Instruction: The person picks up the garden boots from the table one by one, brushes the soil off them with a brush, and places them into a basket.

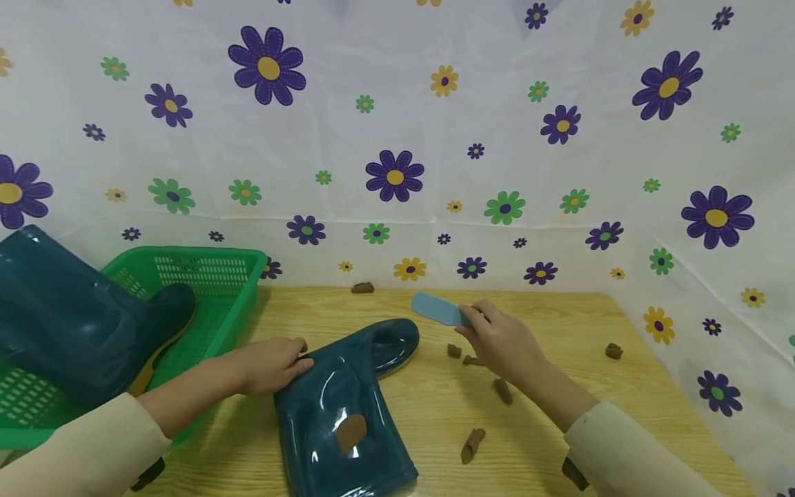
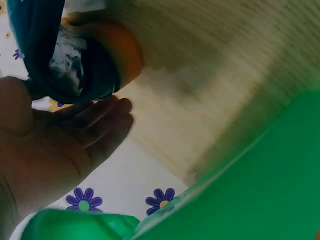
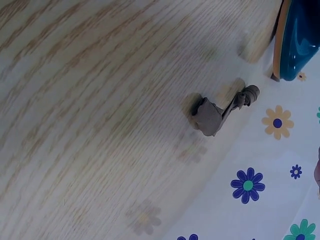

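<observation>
A dark teal rubber boot [image 1: 319,407] lies on its side, its toe pointing away to the right. A flat brown patch of clay-like dirt [image 1: 351,433] clings to its shaft. My left hand [image 1: 273,364] grips the boot at its left edge near the heel; in the left wrist view the thumb is on one side of the rubber [image 2: 37,55] and the fingers are beneath. Just beyond the toe, my right hand [image 1: 506,342] pinches the end of a light blue plastic scraper [image 1: 435,308], whose blade points left above the table.
Several brown curled bits [image 1: 473,445] are scattered over the wooden table [image 1: 559,428], one near the back edge. At the left, a green basket [image 1: 248,290] holds a second teal boot [image 1: 68,317], leaning. A flowered cloth [image 1: 335,138] hangs behind and to the right.
</observation>
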